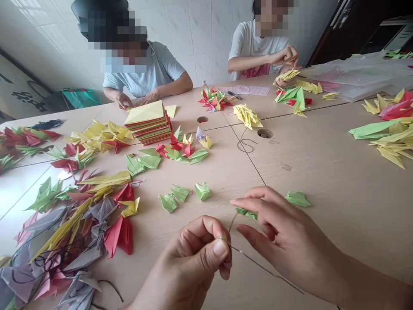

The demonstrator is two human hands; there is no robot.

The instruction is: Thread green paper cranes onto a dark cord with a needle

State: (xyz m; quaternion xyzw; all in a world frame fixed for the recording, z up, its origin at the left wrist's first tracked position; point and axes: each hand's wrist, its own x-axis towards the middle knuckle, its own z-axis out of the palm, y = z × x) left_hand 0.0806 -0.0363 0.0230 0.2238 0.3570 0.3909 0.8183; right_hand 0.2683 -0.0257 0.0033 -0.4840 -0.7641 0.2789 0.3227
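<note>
Left hand [189, 262], lower centre: thumb and forefinger are closed narrow on a needle [227, 244], its tip pointing toward the right hand. Dark thread [264, 269] runs from it down and to the right. Right hand [290, 234]: fingers [258, 206] are curved and slightly spread, holding a small green paper crane [247, 213] just beside the needle, above the table [322, 172]. A second green crane [297, 199] lies near the right hand; three more [180, 193] lie to the left. Mixed cranes [80, 219] are heaped at left. Across the table, a co-worker's hands [124, 101] are beside a stack of paper squares [148, 122].
</note>
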